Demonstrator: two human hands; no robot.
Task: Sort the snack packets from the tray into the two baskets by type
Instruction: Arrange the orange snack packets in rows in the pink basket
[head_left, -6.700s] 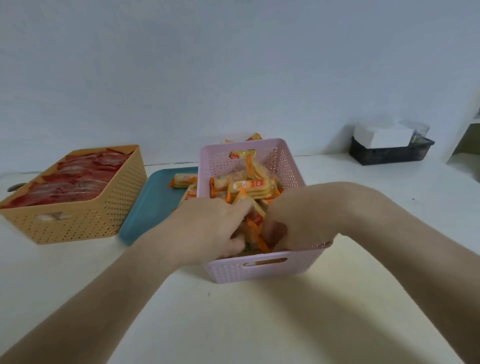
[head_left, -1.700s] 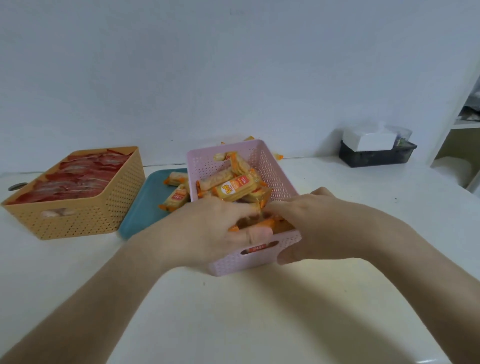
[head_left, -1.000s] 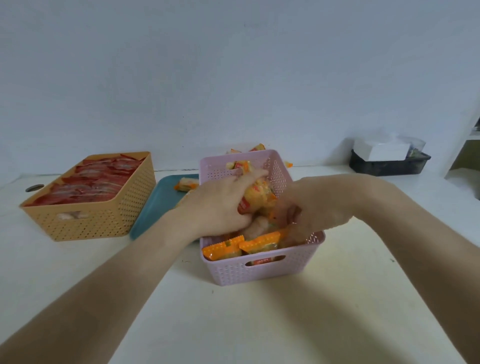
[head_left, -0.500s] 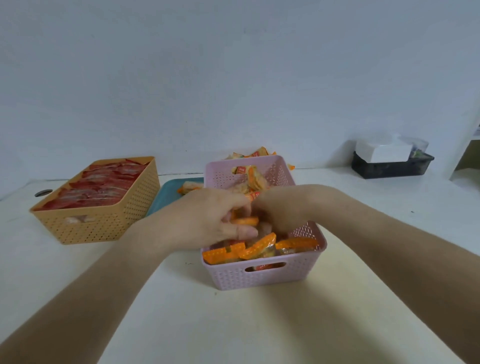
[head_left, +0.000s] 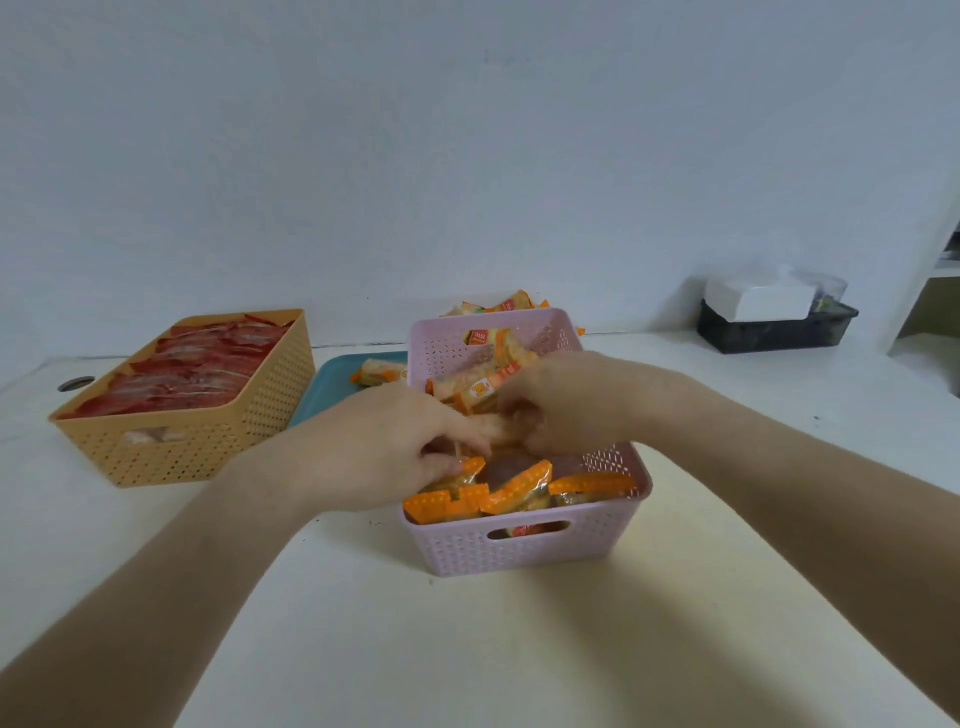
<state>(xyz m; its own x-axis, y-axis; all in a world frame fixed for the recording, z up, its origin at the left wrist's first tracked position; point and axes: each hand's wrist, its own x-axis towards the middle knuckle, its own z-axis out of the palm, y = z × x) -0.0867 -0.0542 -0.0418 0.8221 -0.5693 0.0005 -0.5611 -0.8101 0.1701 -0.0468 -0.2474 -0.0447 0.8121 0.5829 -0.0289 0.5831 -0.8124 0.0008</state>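
Moved: over the last few seconds the loose heap at the near wall of the pink basket (head_left: 524, 551) has become a row of orange packets (head_left: 514, 491) standing on edge. The basket has not shifted in the last half second.
Surface (head_left: 519, 649): white; it carries everything.
Tan basket (head_left: 208, 441): toward the far left corner, filled with flat red packets (head_left: 182, 369). That type looks sorted.
Pink basket: mid-surface, nearer the front edge than the tan one, holding the orange packets. The near row is neat, the far half jumbled.
Tray (head_left: 332, 382): between the baskets toward the far edge, mostly hidden. One stray packet (head_left: 382, 370) lies on it, against the pink basket's far left corner.
Left hand (head_left: 384, 441): grip curled onto orange packets at the left end of the near row.
Right hand (head_left: 566, 400): over the basket's middle, fingers tucked under; I cannot tell whether the grip holds anything.
Back pile (head_left: 498, 306): more orange packets behind the pink basket, by the far edge.
Progress: I judge it late. Left to do: the stray packet, the back pile, and tidying.
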